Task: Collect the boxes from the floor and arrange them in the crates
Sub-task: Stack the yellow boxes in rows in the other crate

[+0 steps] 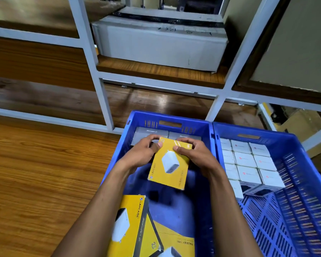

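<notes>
A yellow charger box (170,166) hangs tilted over the left blue crate (167,118). My left hand (143,153) grips its upper left corner and my right hand (196,154) grips its upper right corner. Grey boxes (150,131) lie flat at the far end of that crate, partly hidden by my fingers. Two more yellow boxes (130,225) lie near the crate's front end, between my forearms. The right blue crate (295,145) holds several white boxes (248,160) in neat rows.
A white metal rack (104,93) with wooden shelves stands just behind the crates, with a large white carton (161,45) on one shelf. Wooden floor (44,173) stretches to the left. Brown cartons (302,125) sit at the far right.
</notes>
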A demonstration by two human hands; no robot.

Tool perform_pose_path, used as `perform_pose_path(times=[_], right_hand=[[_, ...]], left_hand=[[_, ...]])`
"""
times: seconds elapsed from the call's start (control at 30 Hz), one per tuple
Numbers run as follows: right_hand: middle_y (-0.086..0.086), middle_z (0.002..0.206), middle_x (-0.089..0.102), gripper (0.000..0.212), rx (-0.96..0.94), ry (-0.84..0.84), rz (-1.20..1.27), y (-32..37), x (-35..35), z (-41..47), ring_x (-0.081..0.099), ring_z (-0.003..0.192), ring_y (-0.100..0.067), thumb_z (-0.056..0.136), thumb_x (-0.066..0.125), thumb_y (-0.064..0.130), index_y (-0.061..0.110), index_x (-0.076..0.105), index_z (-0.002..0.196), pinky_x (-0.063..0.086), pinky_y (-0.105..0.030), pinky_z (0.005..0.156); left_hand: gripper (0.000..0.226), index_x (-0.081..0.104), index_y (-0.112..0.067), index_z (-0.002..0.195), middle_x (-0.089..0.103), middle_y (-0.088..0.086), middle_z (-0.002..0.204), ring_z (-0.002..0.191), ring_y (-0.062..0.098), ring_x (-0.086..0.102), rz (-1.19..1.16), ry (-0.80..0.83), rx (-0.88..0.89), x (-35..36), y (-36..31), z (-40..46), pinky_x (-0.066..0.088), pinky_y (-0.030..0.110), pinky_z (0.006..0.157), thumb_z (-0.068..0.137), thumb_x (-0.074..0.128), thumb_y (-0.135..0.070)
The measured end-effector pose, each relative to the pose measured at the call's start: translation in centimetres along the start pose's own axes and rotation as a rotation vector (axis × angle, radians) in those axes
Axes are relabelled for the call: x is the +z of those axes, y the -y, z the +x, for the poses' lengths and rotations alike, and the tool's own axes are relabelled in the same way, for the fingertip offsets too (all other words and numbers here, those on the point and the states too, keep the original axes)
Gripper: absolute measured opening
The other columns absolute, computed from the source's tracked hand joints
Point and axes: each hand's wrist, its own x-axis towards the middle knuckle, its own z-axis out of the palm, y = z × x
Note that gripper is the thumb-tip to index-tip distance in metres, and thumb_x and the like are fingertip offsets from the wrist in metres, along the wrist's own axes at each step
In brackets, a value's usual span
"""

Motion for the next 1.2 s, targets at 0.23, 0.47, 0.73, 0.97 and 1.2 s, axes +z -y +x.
perform_pose_path(times=[0.23,0.47,0.73,0.97,1.2], right_hand=[[-0.006,0.1,0.077,0.026,0.014,-0.012,0.157,0.5,0.0,0.0,0.07,0.07,-0.016,0.092,0.076,0.014,0.014,0.072,0.117,0.057,-0.035,0.059],[-0.008,0.121,0.073,0.033,-0.084,-0.045,0.266,0.4,-0.4,0.3,0.07,0.096,-0.025,0.093,0.072,0.003,0.014,0.066,0.124,0.059,-0.054,0.082],[0.007,0.095,0.074,0.039,-0.117,-0.092,-0.486,-0.7,0.2,1.1,0.071,0.089,-0.014,0.067,0.096,0.019,0.025,0.069,0.094,0.059,-0.033,0.087],[-0.001,0.073,0.076,0.038,0.079,-0.033,-0.444,-1.4,1.3,1.1,0.071,0.07,-0.016,0.068,0.096,0.013,0.014,0.064,0.09,0.062,-0.043,0.083],[-0.008,0.111,0.075,0.026,0.137,0.123,-0.426,-1.8,2.5,1.0,0.07,0.099,-0.017,0.09,0.071,-0.003,0.009,0.061,0.111,0.056,-0.04,0.097]], left_hand=[[0.022,0.074,-0.025,0.118,0.08,0.0,0.108,0.104,0.022,0.075,-0.086,-0.193,0.079,0.1,-0.9,0.0,0.058,0.046,0.093,0.105,0.062,-0.038],[0.027,0.076,-0.03,0.121,0.075,-0.006,0.114,0.107,0.008,0.07,0.012,-0.191,0.176,-1.3,-1.0,-0.1,0.056,0.027,0.088,0.094,0.079,-0.026],[0.046,0.065,-0.022,0.141,0.066,-0.004,0.136,0.125,0.012,0.059,0.698,-0.141,0.357,-2.7,-0.5,-0.6,0.044,0.028,0.109,0.096,0.075,-0.024],[0.046,0.061,-0.028,0.141,0.063,-0.003,0.131,0.123,0.025,0.048,1.077,-0.111,0.379,-2.3,0.3,-0.6,0.045,0.045,0.102,0.096,0.072,-0.033],[0.05,0.064,-0.026,0.13,0.061,-0.003,0.128,0.127,0.025,0.045,1.3,-0.085,0.251,-1.8,0.4,-0.4,0.043,0.045,0.102,0.087,0.079,-0.047]])
